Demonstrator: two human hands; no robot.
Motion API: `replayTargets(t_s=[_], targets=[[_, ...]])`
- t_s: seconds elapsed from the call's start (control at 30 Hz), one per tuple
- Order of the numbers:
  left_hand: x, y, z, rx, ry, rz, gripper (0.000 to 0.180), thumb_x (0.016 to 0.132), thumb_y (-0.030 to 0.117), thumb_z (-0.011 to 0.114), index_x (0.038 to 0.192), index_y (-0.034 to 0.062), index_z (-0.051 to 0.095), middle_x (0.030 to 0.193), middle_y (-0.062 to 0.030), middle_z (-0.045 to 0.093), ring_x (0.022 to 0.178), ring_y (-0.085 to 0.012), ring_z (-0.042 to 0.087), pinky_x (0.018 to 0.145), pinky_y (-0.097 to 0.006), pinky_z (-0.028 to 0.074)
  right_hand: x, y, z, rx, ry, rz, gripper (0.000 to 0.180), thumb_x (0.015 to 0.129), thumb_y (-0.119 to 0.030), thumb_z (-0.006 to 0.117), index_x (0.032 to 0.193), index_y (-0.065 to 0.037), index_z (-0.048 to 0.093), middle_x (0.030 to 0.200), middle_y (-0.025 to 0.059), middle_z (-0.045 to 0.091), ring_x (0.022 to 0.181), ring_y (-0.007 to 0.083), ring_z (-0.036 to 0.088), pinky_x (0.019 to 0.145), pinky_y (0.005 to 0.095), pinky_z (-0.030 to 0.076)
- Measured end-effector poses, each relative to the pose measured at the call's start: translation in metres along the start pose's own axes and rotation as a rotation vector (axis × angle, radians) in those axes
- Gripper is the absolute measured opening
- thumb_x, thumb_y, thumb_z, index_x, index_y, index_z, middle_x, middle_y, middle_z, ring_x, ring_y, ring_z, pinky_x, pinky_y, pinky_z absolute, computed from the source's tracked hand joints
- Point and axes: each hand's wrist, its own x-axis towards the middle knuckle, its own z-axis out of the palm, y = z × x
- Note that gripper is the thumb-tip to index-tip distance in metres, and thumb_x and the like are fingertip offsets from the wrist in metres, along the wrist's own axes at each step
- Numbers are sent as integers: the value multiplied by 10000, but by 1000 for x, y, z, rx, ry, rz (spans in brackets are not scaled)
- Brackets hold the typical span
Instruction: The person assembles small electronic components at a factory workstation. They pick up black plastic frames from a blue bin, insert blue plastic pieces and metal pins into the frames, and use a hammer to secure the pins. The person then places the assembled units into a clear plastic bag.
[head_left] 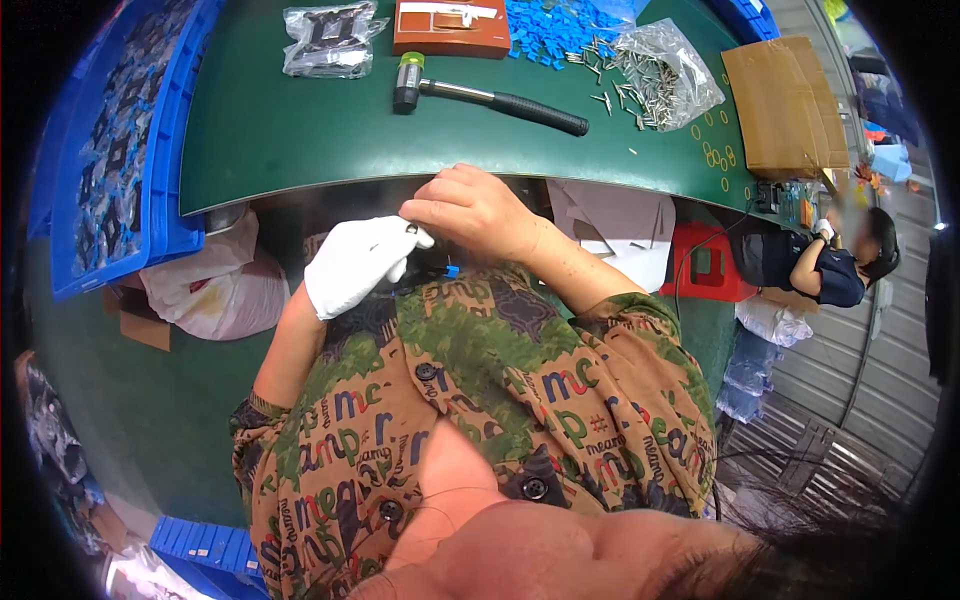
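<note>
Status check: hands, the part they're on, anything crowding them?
Left hand, white glove, pinching a small metal piece. Right hand bare, fingers on the same piece. Both below the green table edge. Hammer untouched on top.

This was a small workshop where little parts got put together. A green work table (300,130) filled the top of the frame, with a hammer (490,98), a bag of metal pins (665,75) and blue bits (555,30). A blue crate (165,150) of parts sat at upper left.
</note>
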Motion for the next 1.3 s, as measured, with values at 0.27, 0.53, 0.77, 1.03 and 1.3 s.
replayTargets(t_s=[0.27,0.53,0.77,1.03,1.3], targets=[[3,-10,6,-117,-21,25,258,1049,233,584,1060,51,767,689,7,616,639,-77,542,612,-264,456,-10,-14,20,50,219,121,240,792,-32,791,1014,-78,712,864,59,676,758,245,661,651,364,533],[0,-8,13,-129,11,-65,262,1034,208,597,1003,-4,747,744,-10,646,659,-82,588,640,-258,479,-21,-24,38,130,305,264,196,815,-35,769,999,-59,705,870,77,672,770,269,679,667,377,563],[1,-5,21,11,73,-46,279,1032,250,580,962,46,758,642,-11,615,587,-92,569,587,-272,465,-25,-22,28,77,194,244,213,842,-92,758,1044,-81,689,826,89,647,746,275,656,664,391,538],[7,1,17,91,27,23,275,1044,213,594,965,-2,746,650,-21,626,569,-61,546,569,-240,442,-4,47,-85,-260,222,490,200,910,-106,712,1108,-79,717,932,140,686,826,344,681,735,438,549],[5,4,19,145,50,44,271,1038,213,606,944,5,751,617,-11,605,570,-67,545,574,-243,449,10,132,-102,-591,-70,554,203,955,-292,681,1081,-152,756,959,81,667,930,313,668,802,471,492]])
